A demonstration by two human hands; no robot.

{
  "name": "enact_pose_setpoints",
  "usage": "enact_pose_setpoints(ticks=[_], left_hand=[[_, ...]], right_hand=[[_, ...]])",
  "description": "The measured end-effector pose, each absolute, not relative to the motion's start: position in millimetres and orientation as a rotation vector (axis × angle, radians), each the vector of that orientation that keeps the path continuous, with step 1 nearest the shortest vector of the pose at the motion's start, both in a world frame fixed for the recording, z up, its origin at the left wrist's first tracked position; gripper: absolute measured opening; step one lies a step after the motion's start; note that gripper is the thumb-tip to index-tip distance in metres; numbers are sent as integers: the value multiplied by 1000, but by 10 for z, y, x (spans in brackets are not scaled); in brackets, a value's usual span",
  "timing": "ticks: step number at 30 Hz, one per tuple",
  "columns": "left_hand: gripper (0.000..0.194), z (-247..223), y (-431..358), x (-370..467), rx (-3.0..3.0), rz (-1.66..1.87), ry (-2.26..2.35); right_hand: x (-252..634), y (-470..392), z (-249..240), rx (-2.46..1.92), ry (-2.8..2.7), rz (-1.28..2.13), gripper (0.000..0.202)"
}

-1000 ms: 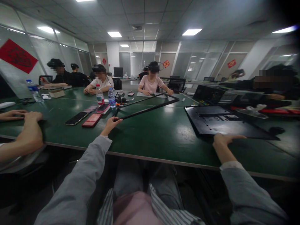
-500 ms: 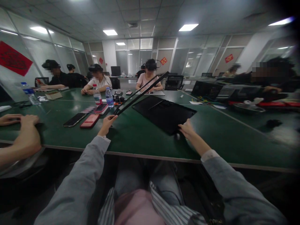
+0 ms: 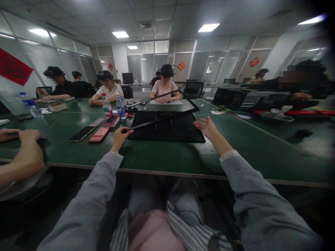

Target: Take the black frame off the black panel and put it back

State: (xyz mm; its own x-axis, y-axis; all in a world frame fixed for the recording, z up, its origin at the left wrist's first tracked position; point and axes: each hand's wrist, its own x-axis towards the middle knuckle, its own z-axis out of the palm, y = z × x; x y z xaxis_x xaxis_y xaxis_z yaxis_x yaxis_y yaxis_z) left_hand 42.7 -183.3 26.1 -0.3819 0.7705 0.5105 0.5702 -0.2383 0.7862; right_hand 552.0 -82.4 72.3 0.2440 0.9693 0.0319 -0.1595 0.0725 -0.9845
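My left hand (image 3: 120, 138) is closed on the near left corner of a thin black rectangular frame (image 3: 146, 124), which is held tilted, its far side raised. Below the frame a flat black panel (image 3: 167, 135), with slim light strips on its face, lies over the table. My right hand (image 3: 207, 128) is open with fingers spread, just beside the panel's right edge and holding nothing. Under the panel's right corner a clear, shiny sheet (image 3: 207, 146) shows in part.
On the green table (image 3: 157, 157), a black phone (image 3: 82, 133) and a red phone (image 3: 99, 135) lie left of my left hand. Bottles (image 3: 106, 105) stand behind them. Another person's arm (image 3: 28, 153) rests at far left. Computer parts (image 3: 246, 99) sit at right; co-workers are seated opposite.
My right hand has let go of the panel and opened. The panel has turned square to me and shifted left. The frame has swung lower over it, still in my left hand.
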Motion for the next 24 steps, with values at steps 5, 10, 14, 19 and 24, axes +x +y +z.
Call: enact_pose_setpoints(ticks=[5,10,14,19,24], left_hand=[[33,326,-1920,635,1863,1556,1894],[31,391,-1954,762,2015,1410,1872],[31,343,-1872,830,2084,1281,1879],[31,237,-1789,869,2128,1159,1869],[29,226,-1813,895,2237,994,1917]], right_hand=[[5488,-963,819,-1187,-849,1180,29],[5627,-991,524,-1216,-968,1132,24],[5670,-944,220,-1321,-1079,730,52],[5669,-916,17,-1331,-1219,420,50],[5682,-914,-64,-1451,-1311,325,50]])
